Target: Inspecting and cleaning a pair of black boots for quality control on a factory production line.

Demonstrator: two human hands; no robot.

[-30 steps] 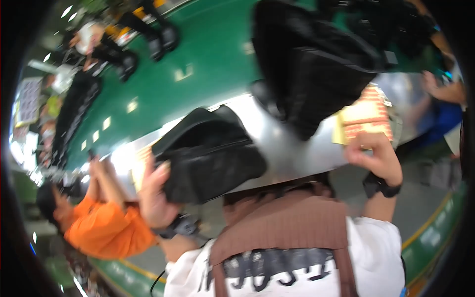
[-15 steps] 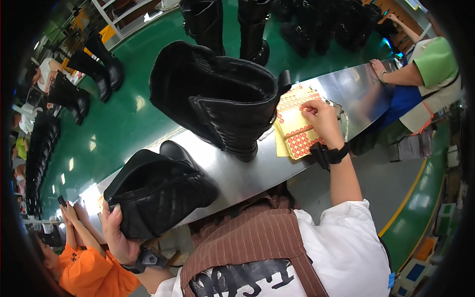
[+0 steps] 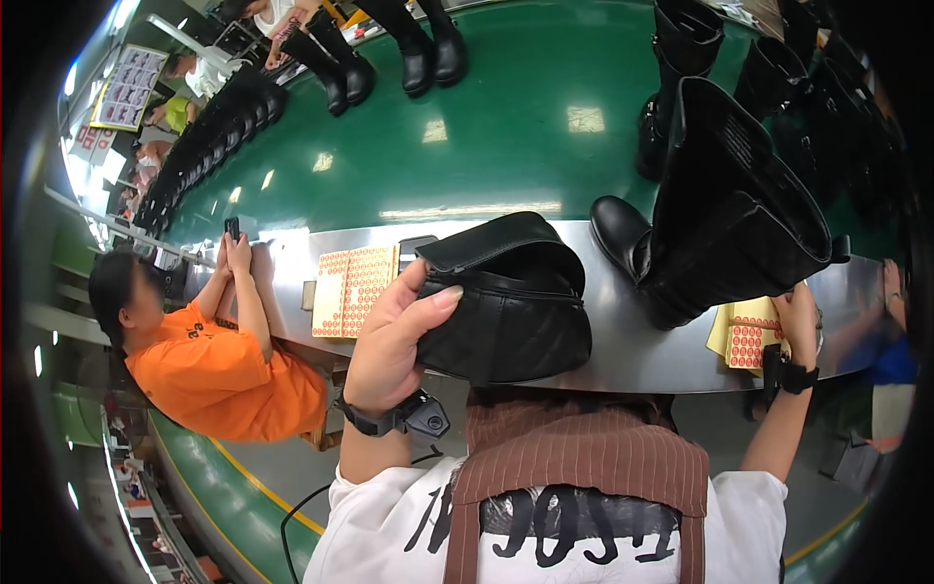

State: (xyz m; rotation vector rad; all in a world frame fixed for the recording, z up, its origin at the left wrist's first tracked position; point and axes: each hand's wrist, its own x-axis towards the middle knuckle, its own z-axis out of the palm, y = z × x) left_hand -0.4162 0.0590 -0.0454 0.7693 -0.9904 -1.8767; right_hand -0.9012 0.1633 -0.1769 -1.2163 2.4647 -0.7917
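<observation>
Thumb in front and fingers behind, my left hand grips the shaft edge of a black boot with quilted leather. That boot's open top faces me, above the metal table. To its right a second tall black boot stands on the table, its toe pointing left. My right hand is behind that boot's shaft, at a stack of yellow sheets with round red stickers. The boot hides the fingertips, so whether they hold a sticker cannot be seen.
Another sticker stack lies left on the metal table. A person in orange sits at the left with a phone. Several boots stand on the green surface beyond. Another person's hand is far right.
The view has swung left, bringing the orange-clad person and left sticker stack into sight. My left hand still holds its boot. My right hand's fingertips, visible at the stickers before, are now hidden.
</observation>
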